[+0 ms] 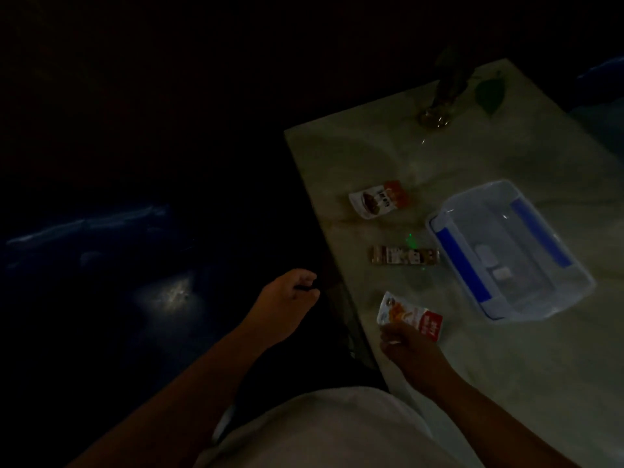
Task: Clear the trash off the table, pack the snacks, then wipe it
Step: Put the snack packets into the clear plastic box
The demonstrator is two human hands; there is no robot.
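While right hand (407, 346) pinches snack packet (410, 315), left hand (288, 298) loosely curled off table (506, 366) edge

Two snack pouches lie on the table (439, 157): one (378, 199) far, one (410, 315) near. There is one snack bar (403, 256), one clear plastic box (506, 248) with blue handles, one glass vase (439, 109), and two hands, left (287, 298) and right (405, 346).

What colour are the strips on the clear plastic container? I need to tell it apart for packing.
Blue, along both long sides of the container; the head view shows it despite dim light.
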